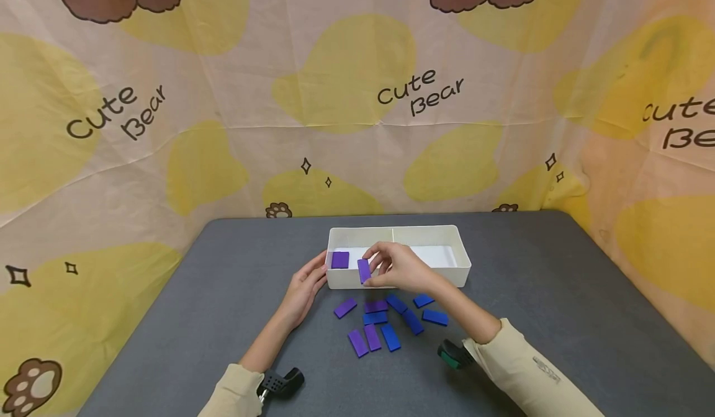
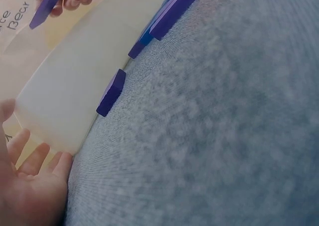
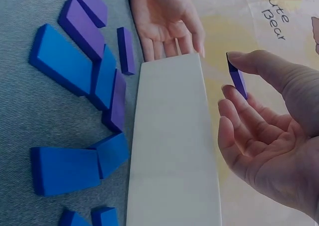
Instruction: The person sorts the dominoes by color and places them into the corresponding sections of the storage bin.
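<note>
Pinched between the thumb and fingers of my right hand [image 1: 399,265] is a purple block [image 1: 364,271], held over the front wall of a white two-compartment box [image 1: 413,278]. My left hand [image 1: 304,290] touches the box's left end with its fingers extended, as the right wrist view also shows. Inside the left compartment lies a purple piece [image 1: 340,260]. In front of the box, several purple blocks [image 1: 358,343] and blue blocks [image 1: 390,337] are scattered on the table, some touching one another.
A grey table [image 1: 251,249] carries everything. Behind it hangs a patterned cloth [image 1: 335,82] with bear prints and lettering. Black wrist devices [image 1: 282,381] sit at both cuffs. The box's divider [image 1: 393,236] stands near its middle.
</note>
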Motion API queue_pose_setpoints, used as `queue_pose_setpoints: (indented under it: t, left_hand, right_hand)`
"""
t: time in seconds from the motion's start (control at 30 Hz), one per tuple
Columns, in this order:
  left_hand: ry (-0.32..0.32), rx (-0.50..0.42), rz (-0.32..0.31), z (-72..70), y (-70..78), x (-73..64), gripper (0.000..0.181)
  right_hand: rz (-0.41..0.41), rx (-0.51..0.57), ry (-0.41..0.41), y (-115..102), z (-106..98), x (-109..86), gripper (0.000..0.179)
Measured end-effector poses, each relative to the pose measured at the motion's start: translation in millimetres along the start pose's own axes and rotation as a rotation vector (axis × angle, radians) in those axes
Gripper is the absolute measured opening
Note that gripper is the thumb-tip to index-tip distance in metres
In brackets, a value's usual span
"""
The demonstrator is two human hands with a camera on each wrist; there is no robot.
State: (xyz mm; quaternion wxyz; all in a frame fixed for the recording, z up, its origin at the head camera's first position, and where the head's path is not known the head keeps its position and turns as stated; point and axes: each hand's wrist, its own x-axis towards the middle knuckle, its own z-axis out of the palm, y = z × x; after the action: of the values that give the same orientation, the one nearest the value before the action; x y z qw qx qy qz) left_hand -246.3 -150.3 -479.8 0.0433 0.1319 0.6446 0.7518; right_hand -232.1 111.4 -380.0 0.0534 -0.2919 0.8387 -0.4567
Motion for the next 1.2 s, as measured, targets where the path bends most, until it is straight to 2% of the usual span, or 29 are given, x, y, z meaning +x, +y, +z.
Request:
queue_pose_setpoints:
  t: [0.3,0.5,0.9,1.2]
  left_hand:
    - [0.034,0.000,0.005,2.2,0.1,0.1,0.052]
    - [0.050,0.001,0.005,3.2,0.0,0.2,0.051]
    - [0.057,0.050,0.025,4.9,2.0,-1.9,0.051]
    - [0.053,0.030,0.033,4.6,0.5,-1.3,0.050]
  right_hand:
    - [0.064,0.010,0.037,0.2,-0.7,13.8,0.046]
    - [0.076,-0.001,0.053,-0.8,-1.1,24.2,0.046]
    - [0.125,-0.013,0.077,4.1,2.2,40.9,0.045]
    - [0.162,-0.030,0.110,13.1,6.1,51.3,0.046]
